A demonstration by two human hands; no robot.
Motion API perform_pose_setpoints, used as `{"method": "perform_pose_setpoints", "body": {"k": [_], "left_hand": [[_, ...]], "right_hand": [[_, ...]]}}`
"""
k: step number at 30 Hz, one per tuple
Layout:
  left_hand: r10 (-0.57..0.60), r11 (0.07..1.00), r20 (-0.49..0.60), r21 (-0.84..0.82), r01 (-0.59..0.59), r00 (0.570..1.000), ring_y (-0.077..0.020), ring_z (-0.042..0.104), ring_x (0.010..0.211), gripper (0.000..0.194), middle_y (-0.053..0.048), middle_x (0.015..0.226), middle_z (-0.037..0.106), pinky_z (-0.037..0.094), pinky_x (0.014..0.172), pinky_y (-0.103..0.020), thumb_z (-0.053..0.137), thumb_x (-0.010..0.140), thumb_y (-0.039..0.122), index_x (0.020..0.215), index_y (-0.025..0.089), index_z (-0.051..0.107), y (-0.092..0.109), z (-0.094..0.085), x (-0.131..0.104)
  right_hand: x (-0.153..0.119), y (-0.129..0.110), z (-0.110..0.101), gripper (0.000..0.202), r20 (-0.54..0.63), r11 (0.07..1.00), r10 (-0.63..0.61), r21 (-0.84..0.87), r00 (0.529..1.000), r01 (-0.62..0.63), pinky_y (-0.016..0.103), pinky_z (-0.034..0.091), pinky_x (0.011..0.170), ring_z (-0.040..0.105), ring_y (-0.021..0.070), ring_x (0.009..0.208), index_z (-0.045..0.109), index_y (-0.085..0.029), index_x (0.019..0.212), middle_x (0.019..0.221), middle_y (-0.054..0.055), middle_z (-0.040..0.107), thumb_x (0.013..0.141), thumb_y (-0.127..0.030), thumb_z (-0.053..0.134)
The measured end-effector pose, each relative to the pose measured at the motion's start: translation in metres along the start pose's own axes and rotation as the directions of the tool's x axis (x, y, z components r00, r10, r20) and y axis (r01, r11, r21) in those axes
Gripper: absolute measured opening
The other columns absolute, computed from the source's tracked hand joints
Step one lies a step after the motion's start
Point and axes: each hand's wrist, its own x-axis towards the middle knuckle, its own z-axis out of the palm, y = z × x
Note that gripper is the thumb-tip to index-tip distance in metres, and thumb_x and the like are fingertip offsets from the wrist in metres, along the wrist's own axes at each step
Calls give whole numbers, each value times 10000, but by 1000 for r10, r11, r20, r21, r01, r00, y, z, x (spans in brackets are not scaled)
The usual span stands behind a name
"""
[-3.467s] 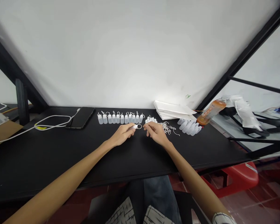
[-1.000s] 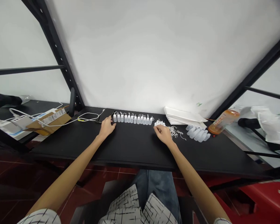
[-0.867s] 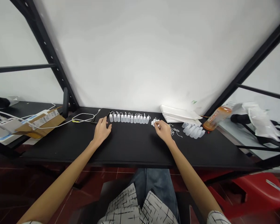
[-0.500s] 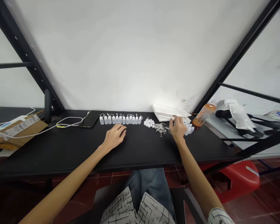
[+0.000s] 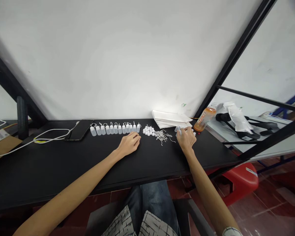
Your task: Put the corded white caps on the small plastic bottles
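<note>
Small translucent bottles with looped strings stand in a row along the back of the black table. My left hand rests on the table in front of the row's right end, its fingers curled together; whether anything is in them is hidden. Right of the row lie a pile of small white caps and a heap of short white strings. My right hand reaches among loose bottles in front of the white paper sheets, its fingers bent over them. Its grip is too small to make out.
White sheets lie against the wall. An orange-labelled bottle leans at the right. A black phone and white cable lie left, beside a cardboard box. Black frame bars rise at both sides.
The view has turned to the right. My right hand has come down onto the loose bottles, with its fingers lower and more closed. My left hand stays on the table, nearer the row's right end.
</note>
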Motion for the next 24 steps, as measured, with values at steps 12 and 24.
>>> {"method": "perform_pose_setpoints", "body": {"k": [12, 24], "left_hand": [[-198, 962, 20, -187, 198, 980, -171, 635, 946, 282, -59, 994, 686, 509, 730, -250, 407, 947, 237, 1008, 182, 676, 1, -8, 1], [-303, 914, 209, -214, 346, 930, -175, 627, 813, 339, -45, 1010, 653, 476, 668, -272, 436, 947, 343, 1246, 214, 527, -10, -14, 4]], "right_hand": [[-4, -44, -13, 293, -106, 897, 28, 442, 994, 21, 277, 379, 641, 523, 156, 653, 612, -161, 900, 778, 62, 592, 930, -413, 466], [-13, -160, -6, 191, 292, 336, -344, 926, 892, -173, 237, 434, 549, 562, 122, 602, 573, -185, 854, 733, 11, 601, 857, -376, 562]]}}
